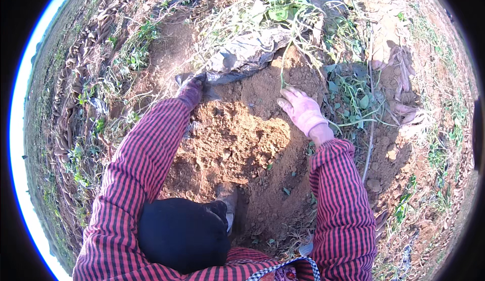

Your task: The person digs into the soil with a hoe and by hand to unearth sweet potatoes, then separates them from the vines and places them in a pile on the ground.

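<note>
My left hand (190,94), in a dark purple-looking glove, is closed on the left end of a sheet of dark plastic film (242,58). The film lies crumpled and dusty across the ridge of soil. Its grip is partly in shadow. My right hand (303,111), in a pale pink glove, lies on the brown soil with its fingers stretched out. Just beyond those fingertips a thin green vine stem (283,71) rises from the dirt. Loose, sunlit soil (235,134) spreads between both hands.
Leafy vines (283,8) lie beyond the film, and more vines (356,96) beside my right hand. A long row of brown tubers (70,84) runs along the left. Reddish tubers (404,74) lie at right. My dark-clad knee (184,235) and shoe (229,200) are close in front.
</note>
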Tool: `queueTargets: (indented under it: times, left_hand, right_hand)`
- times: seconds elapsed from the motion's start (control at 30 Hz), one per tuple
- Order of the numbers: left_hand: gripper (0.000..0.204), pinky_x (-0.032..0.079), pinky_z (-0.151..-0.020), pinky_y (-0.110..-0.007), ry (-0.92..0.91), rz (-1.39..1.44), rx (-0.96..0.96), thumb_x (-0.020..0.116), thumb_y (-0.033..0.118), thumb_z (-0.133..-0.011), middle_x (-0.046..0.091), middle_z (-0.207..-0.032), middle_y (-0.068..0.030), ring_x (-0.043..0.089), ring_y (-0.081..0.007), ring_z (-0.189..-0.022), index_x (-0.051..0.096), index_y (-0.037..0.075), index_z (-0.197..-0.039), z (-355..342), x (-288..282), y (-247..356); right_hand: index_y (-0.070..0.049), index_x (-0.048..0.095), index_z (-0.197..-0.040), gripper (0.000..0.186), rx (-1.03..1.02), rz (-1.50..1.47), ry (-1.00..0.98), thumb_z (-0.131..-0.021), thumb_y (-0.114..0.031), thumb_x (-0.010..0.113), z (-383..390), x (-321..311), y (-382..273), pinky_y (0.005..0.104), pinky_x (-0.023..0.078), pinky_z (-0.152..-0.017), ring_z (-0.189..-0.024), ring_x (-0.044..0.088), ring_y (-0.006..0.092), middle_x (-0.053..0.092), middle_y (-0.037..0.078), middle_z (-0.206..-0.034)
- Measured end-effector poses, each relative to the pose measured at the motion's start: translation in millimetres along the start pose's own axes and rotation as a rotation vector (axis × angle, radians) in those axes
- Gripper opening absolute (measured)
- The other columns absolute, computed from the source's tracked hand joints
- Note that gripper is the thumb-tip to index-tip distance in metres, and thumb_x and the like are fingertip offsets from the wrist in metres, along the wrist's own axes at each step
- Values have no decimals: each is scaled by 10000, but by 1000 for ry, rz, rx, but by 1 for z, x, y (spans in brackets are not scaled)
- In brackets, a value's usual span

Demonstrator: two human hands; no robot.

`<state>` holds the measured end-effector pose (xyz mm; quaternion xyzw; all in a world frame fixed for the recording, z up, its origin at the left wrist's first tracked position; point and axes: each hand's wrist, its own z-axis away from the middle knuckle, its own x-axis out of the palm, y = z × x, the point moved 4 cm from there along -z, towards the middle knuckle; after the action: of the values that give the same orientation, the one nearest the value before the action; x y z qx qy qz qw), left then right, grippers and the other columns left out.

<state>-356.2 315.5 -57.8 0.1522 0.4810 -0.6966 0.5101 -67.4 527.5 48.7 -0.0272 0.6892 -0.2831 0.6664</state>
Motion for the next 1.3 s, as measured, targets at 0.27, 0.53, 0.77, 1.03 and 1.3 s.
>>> queueTargets:
  times: [0.27,0.53,0.77,1.03,1.3]
  left_hand:
    - [197,500,-857,-385,483,1224,-24,628,234,-873,667,-966,-47,629,-242,-961,654,134,-1041,1,-150,20]
    - [356,457,-823,-416,303,483,323,558,428,-859,628,-951,-45,574,-241,-990,596,168,-1100,-52,-151,138]
    - [476,490,-817,-461,-293,487,175,415,480,-926,696,-894,-125,656,-310,-910,715,111,-904,1,-26,90]
    - [364,423,-1002,-283,195,2059,-128,444,141,-1015,525,-1364,-117,544,-190,-1175,472,-21,-1340,5,-4,-45]
    - [908,346,-1064,-471,857,568,-140,653,606,-781,414,-1426,-201,362,-418,-1318,282,158,-1478,-64,-217,0]
  right_hand:
    - [-97,508,-1308,623,418,-179,-400,-935,-585,405,-53,88,-31,481,449,-920,-1102,586,374,672,203,-1034]
    - [-77,687,-1074,482,211,-568,-125,-865,-505,616,41,99,-46,378,484,-929,-1033,631,310,679,134,-1093]
    - [-36,504,-1321,552,658,-357,482,-885,-340,653,21,15,129,392,470,-917,-1079,598,368,622,201,-1189]
    - [0,386,-1399,862,780,-194,10,-766,-481,718,-10,33,166,395,446,-981,-1156,572,356,594,241,-1234]
    - [-74,500,-1312,702,467,-61,-479,-711,-337,750,13,73,36,387,485,-937,-1051,627,317,646,191,-1140]
